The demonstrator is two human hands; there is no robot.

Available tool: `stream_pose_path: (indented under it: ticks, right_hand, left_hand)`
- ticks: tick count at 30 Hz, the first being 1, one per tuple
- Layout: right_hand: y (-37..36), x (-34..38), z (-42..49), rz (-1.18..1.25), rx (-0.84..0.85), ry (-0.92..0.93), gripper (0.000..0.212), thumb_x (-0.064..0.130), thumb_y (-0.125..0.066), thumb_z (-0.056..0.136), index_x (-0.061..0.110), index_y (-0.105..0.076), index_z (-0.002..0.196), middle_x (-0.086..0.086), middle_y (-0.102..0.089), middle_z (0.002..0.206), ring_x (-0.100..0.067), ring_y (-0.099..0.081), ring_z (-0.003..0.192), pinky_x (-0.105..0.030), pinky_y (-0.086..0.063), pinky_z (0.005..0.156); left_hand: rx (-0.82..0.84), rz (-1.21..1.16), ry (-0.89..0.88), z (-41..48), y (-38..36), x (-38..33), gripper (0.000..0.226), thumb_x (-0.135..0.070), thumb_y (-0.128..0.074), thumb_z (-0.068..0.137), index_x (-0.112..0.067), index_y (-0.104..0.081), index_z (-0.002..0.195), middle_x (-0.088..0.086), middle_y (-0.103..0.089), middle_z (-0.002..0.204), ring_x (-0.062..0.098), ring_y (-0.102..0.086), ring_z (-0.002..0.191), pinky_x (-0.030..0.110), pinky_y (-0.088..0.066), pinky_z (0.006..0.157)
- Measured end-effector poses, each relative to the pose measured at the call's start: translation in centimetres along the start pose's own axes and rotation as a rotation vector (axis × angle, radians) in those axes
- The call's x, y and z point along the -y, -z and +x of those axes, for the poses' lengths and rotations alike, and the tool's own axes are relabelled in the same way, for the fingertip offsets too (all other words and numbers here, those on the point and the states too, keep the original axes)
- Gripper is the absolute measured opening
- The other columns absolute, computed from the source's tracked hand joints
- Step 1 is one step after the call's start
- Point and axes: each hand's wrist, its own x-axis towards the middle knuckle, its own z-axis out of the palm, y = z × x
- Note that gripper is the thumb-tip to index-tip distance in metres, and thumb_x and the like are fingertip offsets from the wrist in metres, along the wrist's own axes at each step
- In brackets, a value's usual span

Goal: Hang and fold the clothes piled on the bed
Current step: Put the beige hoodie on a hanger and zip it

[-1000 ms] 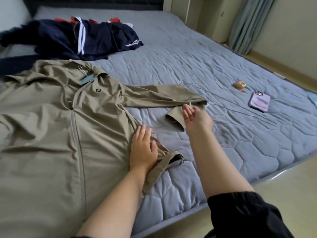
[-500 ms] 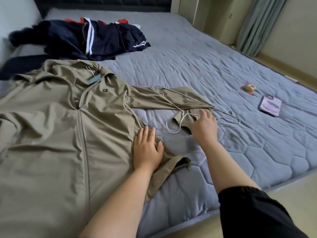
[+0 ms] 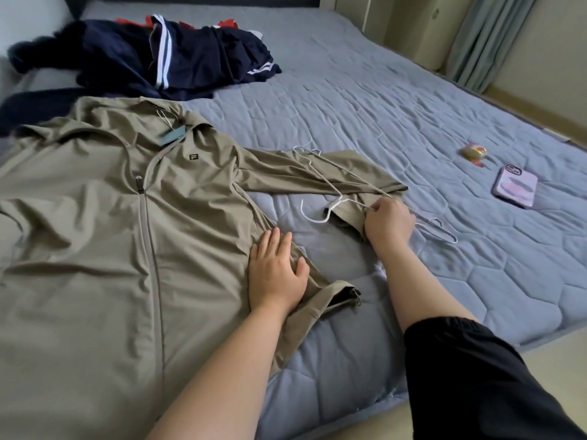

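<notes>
Right hand now grips hanger — left hand flat on jacket.

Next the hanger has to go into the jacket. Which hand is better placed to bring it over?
Right. The right hand grips the wire hanger lying across the sleeve, so it only needs to lift and carry. The left hand rests flat on the jacket, probably steadying the cloth.

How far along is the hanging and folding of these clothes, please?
Done: the khaki zip-up jacket lies spread flat. In hand: the right hand grips a white wire hanger; the left hand presses the jacket. Left: the navy striped clothes pile.
</notes>
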Motion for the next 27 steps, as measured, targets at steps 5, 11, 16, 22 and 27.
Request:
stream_pose_path:
  ticks: [5,11,16,22,27]
  right_hand:
    - [1.4,3.5,-0.8,0.087,-0.148,0.085,0.029,0.030,-0.057,0.093,0.005,-0.067,0.085,-0.011,-0.060,0.099,-0.032,-0.054,0.092,-0.037,-0.036,0.081]
    - [4.1,9.0,-3.9,0.222,-0.236,0.212,0.030,0.031,-0.057,0.093,0.005,-0.070,0.086,-0.011,-0.061,0.100,-0.030,-0.051,0.098,-0.035,-0.033,0.083]
    - [5.6,14.0,-7.2,0.312,-0.317,0.356,0.023,0.025,-0.061,0.090,0.005,-0.074,0.089,-0.012,-0.061,0.089,-0.031,-0.050,0.092,-0.034,-0.028,0.076]
    - [4.4,19.9,-11.2,0.331,-0.123,0.531,0.024,0.022,-0.059,0.092,0.003,-0.072,0.088,-0.016,-0.062,0.087,-0.034,-0.051,0.090,-0.039,-0.035,0.077]
    - [1.9,24.4,-11.5,0.441,0.079,0.464,0.022,0.021,-0.051,0.091,0.007,-0.057,0.076,-0.005,-0.059,0.074,-0.028,-0.053,0.075,-0.034,-0.038,0.064]
  left_hand:
    - [0.183,-0.060,0.022,0.6,0.8,0.1,0.067,-0.043,-0.042,0.084,-0.024,-0.033,0.147,0.000,-0.020,0.158,0.014,-0.011,0.146,0.035,-0.007,0.118]
    - [0.417,-0.622,0.211,0.8,6.3,2.4,0.054,-0.009,-0.047,0.089,-0.016,-0.043,0.142,0.001,-0.027,0.156,0.011,-0.028,0.141,0.017,-0.018,0.111]
    - [-0.035,-0.775,0.437,0.9,12.7,6.9,0.070,-0.015,-0.052,0.082,-0.015,-0.029,0.148,0.009,-0.037,0.148,0.023,-0.046,0.129,0.038,-0.037,0.109]
    - [-0.246,-1.512,0.814,2.8,21.1,14.2,0.048,-0.019,-0.042,0.099,-0.017,-0.028,0.144,0.013,-0.058,0.127,0.021,-0.067,0.088,0.032,-0.047,0.069]
    - [-0.300,-1.415,0.757,3.6,23.5,18.8,0.012,-0.020,-0.038,0.104,-0.019,-0.042,0.093,0.011,-0.064,0.078,0.014,-0.068,0.051,0.022,-0.052,0.047]
